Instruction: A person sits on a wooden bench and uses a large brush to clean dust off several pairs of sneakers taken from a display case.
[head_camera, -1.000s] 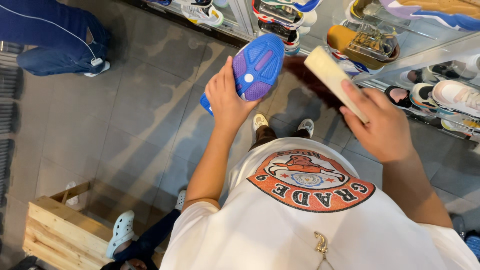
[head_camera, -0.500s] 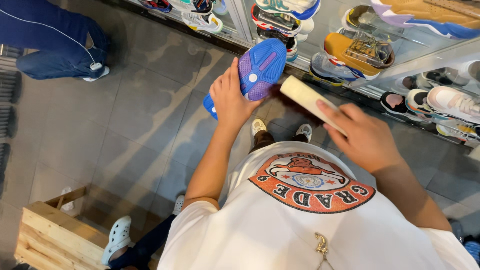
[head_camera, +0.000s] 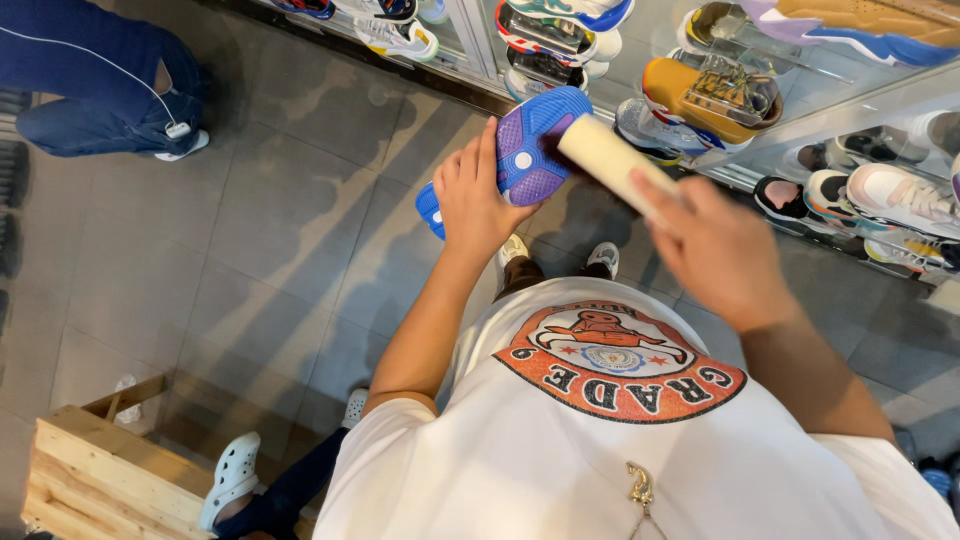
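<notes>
Left hand (head_camera: 478, 200) clamps a blue shoe (head_camera: 520, 155) sole-up; right hand (head_camera: 715, 250) grips a cream roller (head_camera: 605, 155) against the sole, apparently mid-cleaning.

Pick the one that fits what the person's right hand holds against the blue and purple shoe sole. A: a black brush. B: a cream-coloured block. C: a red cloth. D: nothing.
B: the right hand grips a cream-coloured block whose far end meets the sole of the blue and purple shoe held up by the left hand.

light: bright, even | shadows: soft on floor tiles (head_camera: 250, 230); blur: right hand (head_camera: 722, 252) motion-smeared; edges bent
</notes>
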